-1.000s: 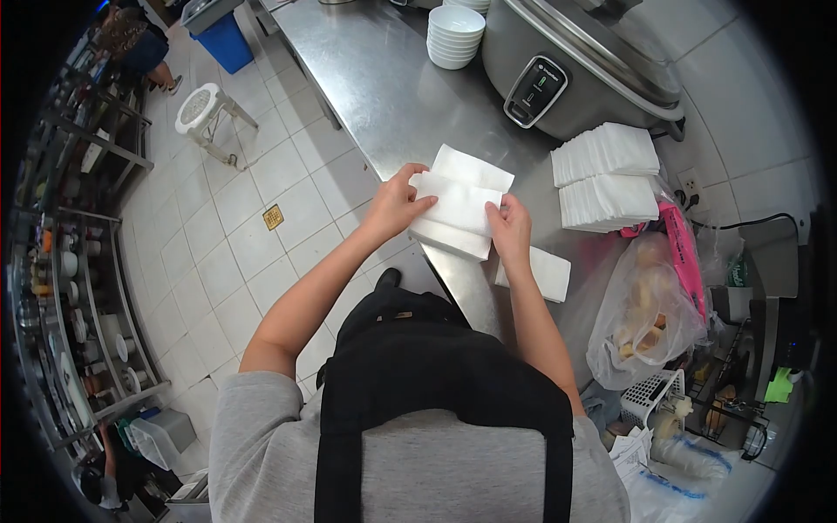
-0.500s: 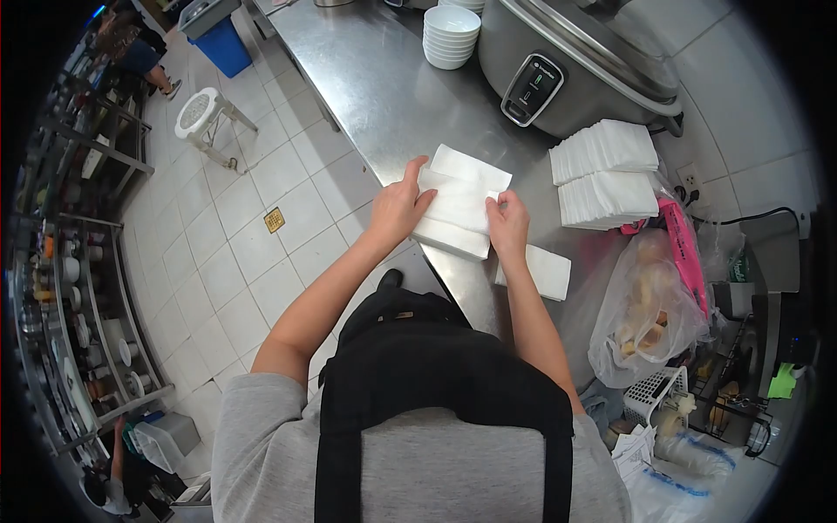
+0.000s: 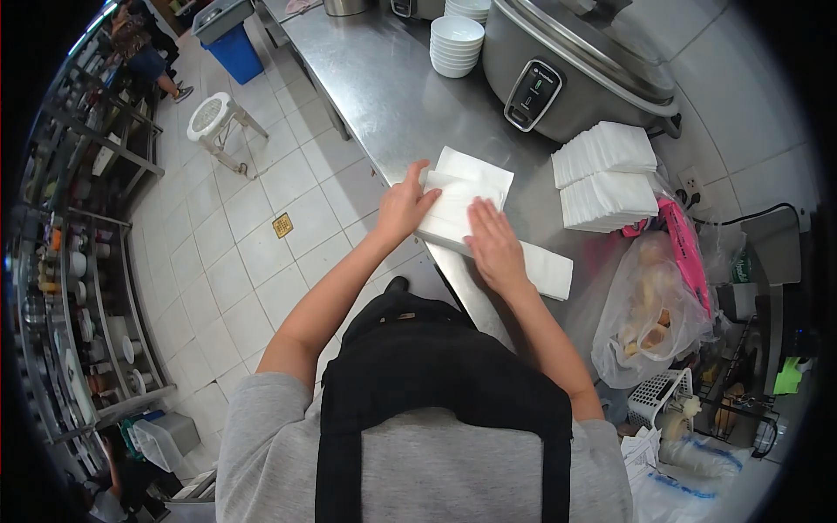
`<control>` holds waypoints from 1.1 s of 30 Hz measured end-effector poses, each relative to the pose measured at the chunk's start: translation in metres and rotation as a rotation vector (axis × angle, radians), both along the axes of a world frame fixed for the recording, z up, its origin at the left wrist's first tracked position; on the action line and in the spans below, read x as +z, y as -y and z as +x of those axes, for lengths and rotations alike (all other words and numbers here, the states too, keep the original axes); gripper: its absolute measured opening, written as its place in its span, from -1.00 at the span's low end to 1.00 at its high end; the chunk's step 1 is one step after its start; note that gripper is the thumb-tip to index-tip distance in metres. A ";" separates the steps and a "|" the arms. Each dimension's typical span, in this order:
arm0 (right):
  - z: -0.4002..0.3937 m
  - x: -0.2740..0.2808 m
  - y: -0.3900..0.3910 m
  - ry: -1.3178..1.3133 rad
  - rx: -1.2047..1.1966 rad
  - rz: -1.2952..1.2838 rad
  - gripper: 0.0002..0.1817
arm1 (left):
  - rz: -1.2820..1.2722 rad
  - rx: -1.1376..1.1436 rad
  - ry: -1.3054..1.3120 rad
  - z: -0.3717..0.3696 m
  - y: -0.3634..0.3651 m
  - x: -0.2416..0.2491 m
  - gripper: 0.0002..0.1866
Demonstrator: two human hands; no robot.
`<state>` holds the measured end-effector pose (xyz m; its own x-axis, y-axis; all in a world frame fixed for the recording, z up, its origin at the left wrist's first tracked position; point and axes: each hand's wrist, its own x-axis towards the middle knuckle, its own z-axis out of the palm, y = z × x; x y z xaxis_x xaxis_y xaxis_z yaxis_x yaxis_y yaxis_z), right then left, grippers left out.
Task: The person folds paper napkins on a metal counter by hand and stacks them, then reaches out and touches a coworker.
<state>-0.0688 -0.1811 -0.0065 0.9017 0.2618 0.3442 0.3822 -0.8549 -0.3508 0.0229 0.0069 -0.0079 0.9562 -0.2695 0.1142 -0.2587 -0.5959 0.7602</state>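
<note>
White paper napkins (image 3: 449, 222) lie stacked at the counter's front edge, with the top one partly folded. My left hand (image 3: 405, 209) grips the left side of this stack, its thumb on top and the index finger pointing away. The fingers underneath are partly hidden. Flat across the right part of the top napkin lies my right hand (image 3: 495, 244), fingers stretched out. Behind the stack an unfolded napkin flap (image 3: 475, 172) reaches over the steel. Another small napkin pile (image 3: 549, 272) sits just right of my right hand.
Folded napkins (image 3: 606, 174) stand in two rows to the right on the steel counter (image 3: 375, 96). Beyond are white bowls (image 3: 455, 52) and a large grey cooker (image 3: 575, 74). A plastic bag (image 3: 645, 305) lies at right. A white stool (image 3: 214, 122) stands on the floor.
My right hand has let go of the napkin's right edge and moved left onto its top, fingers now flat. My left hand stays at the left side.
</note>
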 end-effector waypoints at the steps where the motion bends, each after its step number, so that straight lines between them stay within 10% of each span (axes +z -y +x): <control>1: -0.001 -0.003 0.007 0.003 -0.041 0.023 -0.47 | -0.001 0.000 0.000 -0.001 0.000 -0.003 -0.46; 17: -0.016 0.037 0.029 0.331 -0.126 0.153 -0.66 | -0.716 -0.107 -0.529 -0.027 0.022 0.043 -0.15; 19: -0.028 0.032 0.046 -0.014 -0.288 1.421 -0.54 | -0.862 -0.215 -0.415 -0.039 0.044 0.052 -0.13; 22: -0.047 0.050 0.084 -0.354 -0.450 1.519 -0.45 | -0.681 -0.411 -0.327 -0.048 0.078 0.047 -0.18; 33: -0.080 -0.019 0.130 -0.177 -0.674 0.875 -0.44 | -0.075 -0.507 -0.078 -0.060 0.118 0.008 -0.24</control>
